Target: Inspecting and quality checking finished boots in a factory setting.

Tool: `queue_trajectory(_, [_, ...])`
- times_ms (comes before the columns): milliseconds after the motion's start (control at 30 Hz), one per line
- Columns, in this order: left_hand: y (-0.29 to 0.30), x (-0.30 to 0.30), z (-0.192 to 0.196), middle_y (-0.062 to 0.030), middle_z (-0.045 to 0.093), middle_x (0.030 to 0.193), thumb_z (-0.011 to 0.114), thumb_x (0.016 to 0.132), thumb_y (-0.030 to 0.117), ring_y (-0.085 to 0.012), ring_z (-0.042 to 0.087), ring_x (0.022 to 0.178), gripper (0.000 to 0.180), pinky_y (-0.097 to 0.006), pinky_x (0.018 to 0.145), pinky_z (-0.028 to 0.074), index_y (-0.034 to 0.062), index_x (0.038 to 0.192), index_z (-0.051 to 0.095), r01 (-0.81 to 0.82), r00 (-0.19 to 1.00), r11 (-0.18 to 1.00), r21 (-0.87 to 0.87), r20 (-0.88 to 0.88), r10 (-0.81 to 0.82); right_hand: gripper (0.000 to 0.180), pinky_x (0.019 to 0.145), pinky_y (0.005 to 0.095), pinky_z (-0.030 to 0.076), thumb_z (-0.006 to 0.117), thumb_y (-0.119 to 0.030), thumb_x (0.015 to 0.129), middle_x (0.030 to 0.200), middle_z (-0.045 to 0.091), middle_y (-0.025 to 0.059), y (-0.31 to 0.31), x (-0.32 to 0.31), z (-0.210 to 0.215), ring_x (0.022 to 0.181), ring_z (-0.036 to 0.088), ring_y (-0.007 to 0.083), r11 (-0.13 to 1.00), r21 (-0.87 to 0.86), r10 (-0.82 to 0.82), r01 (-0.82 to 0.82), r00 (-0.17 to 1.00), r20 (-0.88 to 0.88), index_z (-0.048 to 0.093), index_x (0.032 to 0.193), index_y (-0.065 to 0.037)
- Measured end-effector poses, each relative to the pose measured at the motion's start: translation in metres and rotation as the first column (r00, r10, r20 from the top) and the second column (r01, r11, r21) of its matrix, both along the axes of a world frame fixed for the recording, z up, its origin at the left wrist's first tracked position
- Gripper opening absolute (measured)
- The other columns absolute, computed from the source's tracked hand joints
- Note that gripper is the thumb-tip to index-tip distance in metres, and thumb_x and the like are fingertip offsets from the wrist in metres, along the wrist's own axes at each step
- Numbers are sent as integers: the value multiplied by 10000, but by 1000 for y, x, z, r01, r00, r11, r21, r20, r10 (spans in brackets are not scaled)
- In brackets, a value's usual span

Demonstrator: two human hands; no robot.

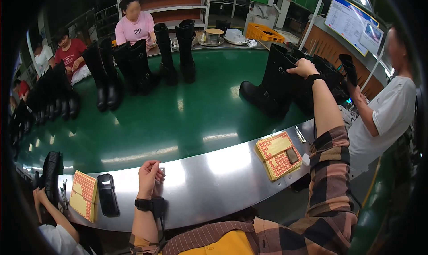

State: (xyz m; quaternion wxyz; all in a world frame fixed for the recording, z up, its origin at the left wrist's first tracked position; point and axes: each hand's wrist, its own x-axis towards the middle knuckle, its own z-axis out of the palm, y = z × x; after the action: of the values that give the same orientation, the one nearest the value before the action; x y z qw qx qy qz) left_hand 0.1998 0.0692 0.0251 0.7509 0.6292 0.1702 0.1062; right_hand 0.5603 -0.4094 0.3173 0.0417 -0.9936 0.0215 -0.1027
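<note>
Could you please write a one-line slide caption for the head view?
Right hand grips a tall black boot on the green belt; left hand rests over the metal ledge.

One view only, head-worn, fisheye. It looks down and forward from above the person's chest. The steel worktop lies close under the lens and bends toward the rim. The green belt fills the middle ground; shelves and a wall screen stand far off at the top. Both forearms enter from the lower edge: left hand near, over the worktop; right hand stretched far out at a black boot. Dark vignette rings the frame.
</note>
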Motion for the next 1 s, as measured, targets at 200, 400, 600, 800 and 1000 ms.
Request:
queue_trajectory(200, [-1,-2,3,-23,615,680,600,938,150,-55,566,547,150,-175,469,436,6,979,616,-25,1000,999,20,-6,25,346,815,420,531,751,-382,718,940,699,174,60,-52,8,926,668,330,987,-102,149,-126,951,269,746,889,-82])
queue_trajectory(400, [-52,5,72,-143,545,1221,754,812,203,-233,546,1107,656,-311,839,503,29,1359,438,143,969,896,419,124,-213,512,592,379,506,684,-481,778,623,632,171,113,-190,93,605,650,322,897,-138,441,-420,862,250,694,774,31])
queue_trajectory(600, [-146,14,114,-262,232,1488,920,526,351,-420,234,1386,1273,-484,1127,241,45,1495,154,-90,822,701,708,450,-348,458,705,329,491,734,-309,802,895,652,171,162,-316,40,758,636,301,515,30,849,-856,515,118,609,1058,49])
queue_trajectory(800, [-136,20,100,-305,268,1452,909,536,367,-451,334,1315,1266,-473,1090,302,45,1499,153,-274,854,576,770,470,-221,642,665,257,488,777,-247,752,1200,614,137,138,-341,0,952,614,222,120,12,917,-993,115,381,514,1287,-10])
queue_trajectory(1000, [-138,29,96,-285,411,1353,808,694,298,-424,426,1238,1110,-459,1029,365,63,1514,98,-270,908,624,734,410,-90,790,856,370,501,822,-375,719,1238,365,156,92,-341,-95,1051,493,267,362,-145,394,-921,11,919,318,1248,-75])
